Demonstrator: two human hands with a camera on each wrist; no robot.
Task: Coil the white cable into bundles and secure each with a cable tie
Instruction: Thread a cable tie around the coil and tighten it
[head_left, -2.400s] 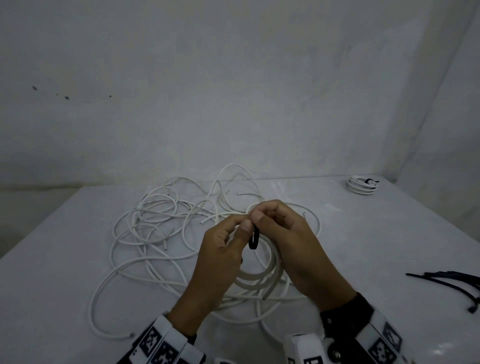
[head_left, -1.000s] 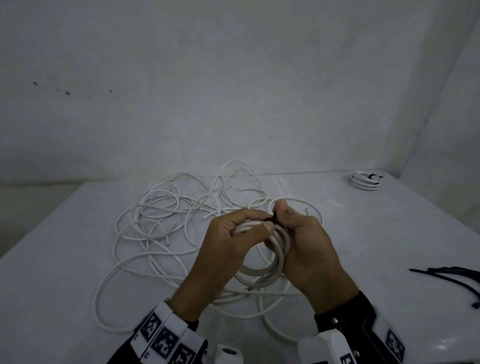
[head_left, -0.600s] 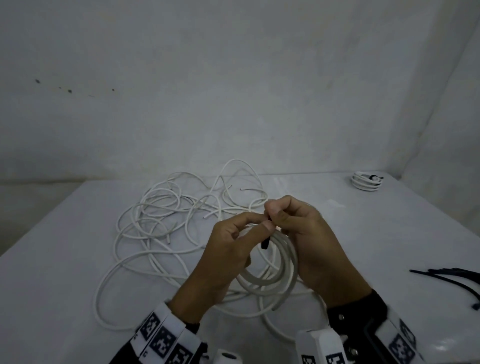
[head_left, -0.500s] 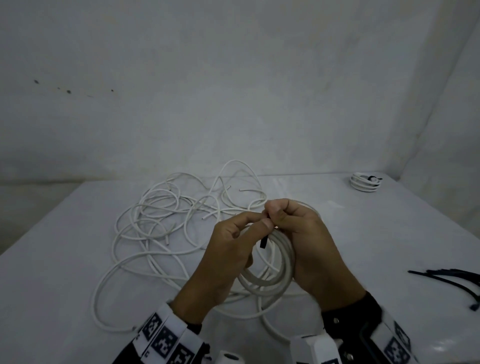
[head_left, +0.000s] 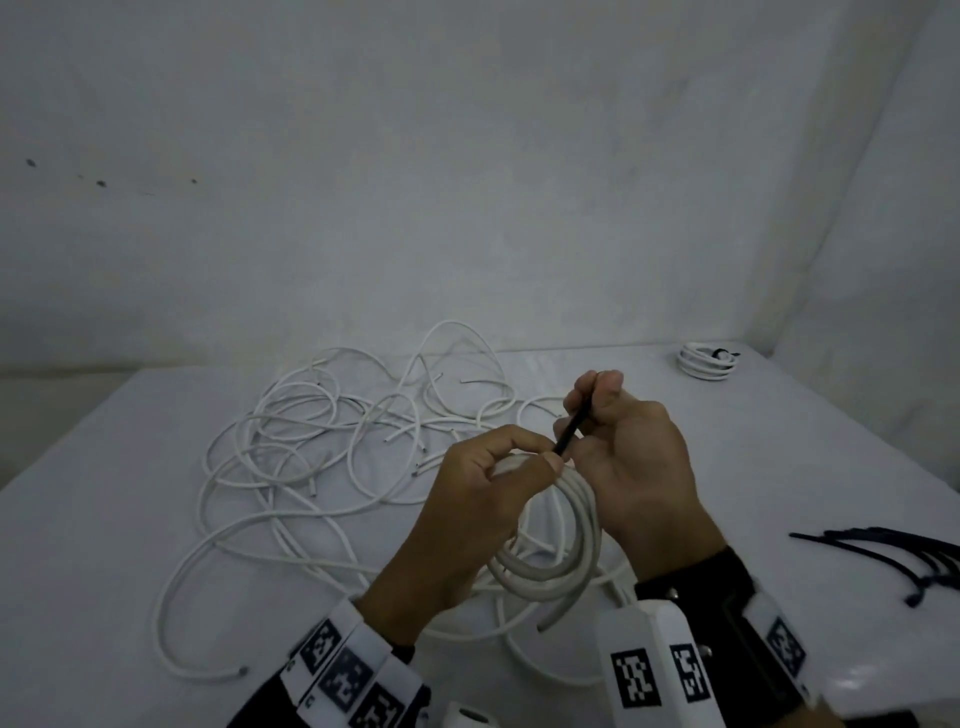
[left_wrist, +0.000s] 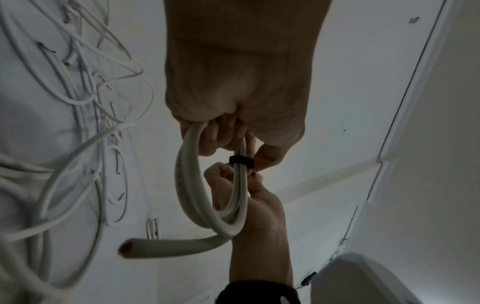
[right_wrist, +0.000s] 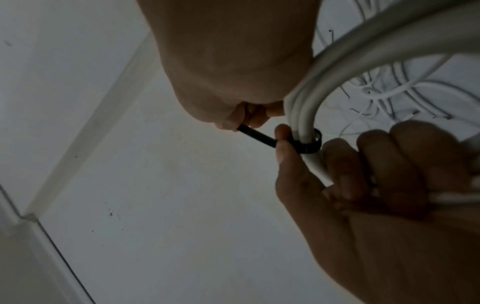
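Up above the desk (head_left: 130, 467), both hands work on one small coil of white cable (head_left: 566, 566), which hangs between them. The left hand (head_left: 467, 519) curls its fingers around the top of the coil, thumb and forefinger pinched where a black cable tie (right_wrist: 307, 145) loops snugly around the bunched strands. The right hand (head_left: 639, 467) sits just beside it, slightly farther from the person, its thumb and fingers pinched on the free tail of the tie (head_left: 571, 431), which runs taut and slanted from the loop up into that grip. One cut end of the coil (left_wrist: 130, 250) sticks out loose below the hands. Behind and to the left of the hands, a sprawl of loose white cable (head_left: 311, 441) lies tangled across the pale desk, partly passing under the held coil. Near the far right corner of the desk rests a finished bundle (head_left: 706, 361), already bound with a dark tie. A handful of spare black cable ties (head_left: 893, 551) lies near the right edge, well apart from the hands. Plain pale walls (head_left: 467, 182) meet in a corner behind the desk, with a few dark specks on the left.
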